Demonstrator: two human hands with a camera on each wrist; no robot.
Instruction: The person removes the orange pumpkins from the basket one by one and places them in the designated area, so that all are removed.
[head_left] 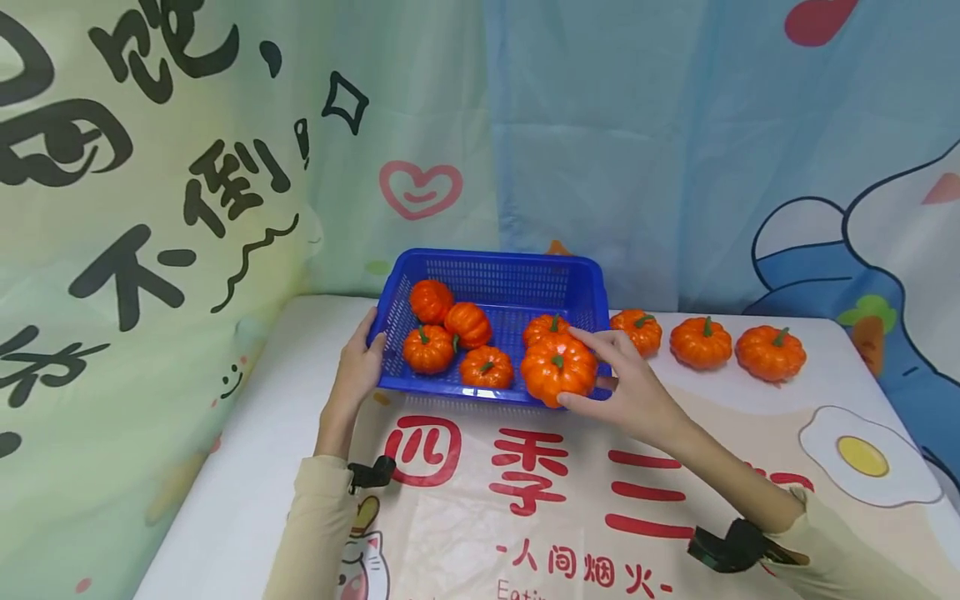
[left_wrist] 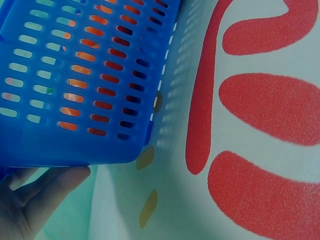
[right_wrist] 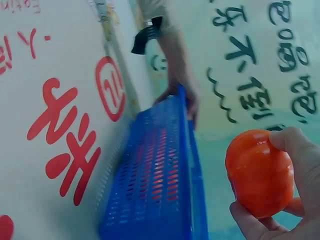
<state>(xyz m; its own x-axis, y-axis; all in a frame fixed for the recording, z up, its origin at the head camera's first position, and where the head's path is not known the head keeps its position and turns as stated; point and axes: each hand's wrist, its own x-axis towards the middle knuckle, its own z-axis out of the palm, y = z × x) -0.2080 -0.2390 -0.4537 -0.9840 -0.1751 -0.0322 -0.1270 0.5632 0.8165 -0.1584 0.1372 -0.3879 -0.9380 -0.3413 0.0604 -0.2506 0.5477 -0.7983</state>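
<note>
Holding an orange ribbed pumpkin point(head_left: 558, 377) in the right grip point(head_left: 630, 387), at the near right corner of the blue slotted basket point(head_left: 517, 287), while leaving unclear any contact with the near rim point(head_left: 442, 389). Probably working best by pinching evenly across the ribs, moving slowly near the rim, and minding the partly hidden pumpkin point(head_left: 542, 325) inside the basket just beyond the right grip, so as to avoid knocking it. Steadying the basket with the left grip point(head_left: 360, 362), likely helping against sliding on the worktop point(head_left: 225, 517). Allowing too for the glossy skin, perhaps prone to turning under too light a squeeze.

Spreading the right grip only about as wide as the pumpkin, pressing thumb and fingers against opposite sides and leaving the green stem point(head_left: 557, 362) uncovered between them. Curling the left grip around the basket's left end, without touching any pumpkin. Having four loose pumpkins point(head_left: 429, 350) between the two grips, inside the basket, and three spare pumpkins point(head_left: 701, 342) on the worktop, beyond and to the right of the right grip
</note>
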